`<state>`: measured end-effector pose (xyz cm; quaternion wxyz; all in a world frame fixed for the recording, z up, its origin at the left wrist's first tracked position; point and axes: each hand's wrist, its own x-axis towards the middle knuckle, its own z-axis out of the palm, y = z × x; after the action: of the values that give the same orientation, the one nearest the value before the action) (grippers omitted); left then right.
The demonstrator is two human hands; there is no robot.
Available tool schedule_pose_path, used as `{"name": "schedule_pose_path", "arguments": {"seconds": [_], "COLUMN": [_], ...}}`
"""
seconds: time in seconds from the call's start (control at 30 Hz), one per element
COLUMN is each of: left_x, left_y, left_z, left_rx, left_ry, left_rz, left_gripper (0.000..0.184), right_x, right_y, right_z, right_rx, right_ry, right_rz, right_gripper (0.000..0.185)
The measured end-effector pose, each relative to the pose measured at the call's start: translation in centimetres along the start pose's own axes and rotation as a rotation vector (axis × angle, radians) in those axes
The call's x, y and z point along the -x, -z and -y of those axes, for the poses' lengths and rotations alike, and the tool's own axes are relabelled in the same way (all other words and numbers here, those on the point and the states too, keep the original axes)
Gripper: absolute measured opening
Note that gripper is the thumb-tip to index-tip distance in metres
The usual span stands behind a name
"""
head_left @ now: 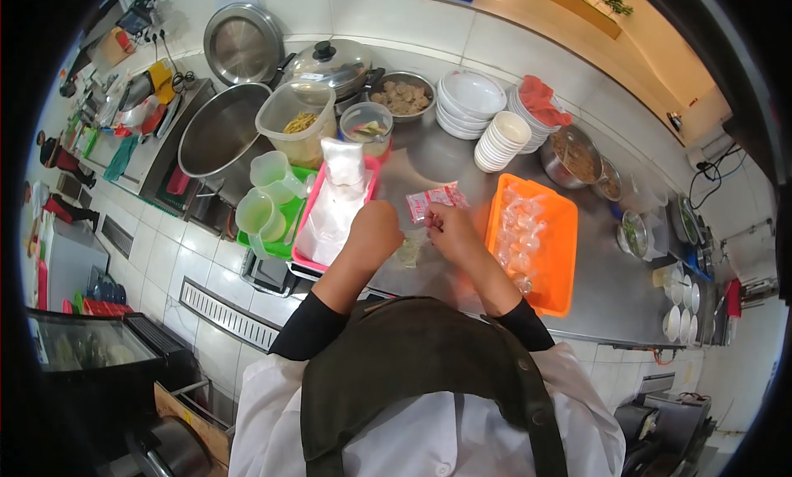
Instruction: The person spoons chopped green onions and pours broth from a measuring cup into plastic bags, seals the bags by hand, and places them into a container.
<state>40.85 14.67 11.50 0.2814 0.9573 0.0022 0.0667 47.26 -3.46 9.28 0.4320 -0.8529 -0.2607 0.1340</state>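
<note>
My left hand point(379, 230) is closed above the steel counter, just right of a pink tray point(303, 248) holding white plastic bags point(334, 215). What its fingers grip is hidden. My right hand point(450, 230) is closed in a pinch beside a red and white printed packet point(436, 200); I cannot make out what is in the pinch. Between and below the hands a small clear bag point(407, 252) with something pale green shows. To the right stands an orange basket point(561, 250) with several small knotted clear bags point(520, 234).
Green-tinted jugs point(259, 215) stand on a green tray at the left. Along the back are a large pot point(223, 131), a tub point(295, 124), a meat bowl point(402, 96), stacked bowls point(470, 98), cups point(502, 143) and a steel bowl point(572, 157). Two people are far left.
</note>
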Motion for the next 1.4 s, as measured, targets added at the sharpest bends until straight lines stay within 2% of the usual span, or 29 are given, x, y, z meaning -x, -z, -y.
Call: {"name": "schedule_pose_path", "arguments": {"seconds": [0.1, 0.13, 0.27, 0.33, 0.43, 0.53, 0.6, 0.7, 0.77, 0.87, 0.97, 1.1, 1.17, 1.27, 1.37, 1.4], "left_x": [-0.1, -0.6, -0.5, -0.2, -0.5, -0.6, -0.9, -1.2, -1.2, -1.4, -1.7, -2.1, -2.0, -1.8, -0.4, -0.1], "left_y": [-0.2, -0.5, 1.1, 0.9, 1.0, 1.4, 1.1, 1.4, 2.2, 3.0, 2.7, 1.9, 0.5, -0.1, 0.2, -0.6], "left_z": [1.0, 1.4, 0.3, 0.6, 0.6, 0.3, 0.9, 1.2, 0.1, 0.0, 0.1, 0.9, 2.3, 3.9, 4.8, 5.4], "left_rx": [-0.148, -0.202, -0.032, 0.05, -0.026, 0.051, 0.021, 0.031, 0.103, 0.179, 0.297, 0.371, 0.489, 0.76, 0.717, 0.664], "left_ry": [-0.055, -0.108, -0.028, -0.074, -0.051, 0.011, -0.035, 0.019, -0.042, -0.044, -0.049, 0.046, 0.126, 0.271, -0.037, -0.129], "left_rz": [0.035, 0.04, 0.068, -0.002, 0.074, 0.084, 0.106, 0.164, 0.127, 0.155, 0.169, 0.213, 0.228, 0.301, 0.298, 0.257], "left_gripper": [0.013, 0.014, 0.014, 0.015, 0.014, 0.018, 0.018, 0.019, 0.016, 0.016, 0.018, 0.014, 0.022, 0.051, 0.071, 0.069], "right_x": [0.1, 0.1, 1.4, 1.6, 2.1, 2.4, 2.7, 1.5, 0.9, 0.6, -0.1, -1.2, -1.6, -1.9, -2.0, -2.1], "right_y": [0.0, -0.2, -0.6, -1.5, -1.6, -1.1, -0.6, -1.4, -1.7, -1.4, -1.6, -2.4, -2.2, -1.7, -1.9, -2.1], "right_z": [-0.2, -0.8, -1.0, -2.1, -2.1, -1.6, -1.0, -2.6, -2.7, -0.3, 0.4, 0.4, 0.3, 0.3, -0.6, -0.8], "right_rx": [-0.023, -0.037, -0.053, -0.047, -0.061, -0.061, -0.052, 0.089, 0.099, -0.222, -0.313, -0.194, -0.242, -0.256, -0.278, -0.293], "right_ry": [-0.028, 0.057, 0.219, 0.267, 0.316, 0.352, 0.375, 0.482, 0.474, 0.172, 0.172, 0.168, 0.127, 0.095, 0.134, 0.141], "right_rz": [-0.018, -0.009, -0.072, -0.099, -0.128, -0.12, -0.119, -0.118, -0.078, 0.014, 0.111, 0.101, 0.075, 0.086, 0.09, 0.08], "right_gripper": [0.012, 0.01, 0.014, 0.013, 0.01, 0.01, 0.011, 0.016, 0.017, 0.019, 0.03, 0.024, 0.016, 0.011, 0.011, 0.01]}}
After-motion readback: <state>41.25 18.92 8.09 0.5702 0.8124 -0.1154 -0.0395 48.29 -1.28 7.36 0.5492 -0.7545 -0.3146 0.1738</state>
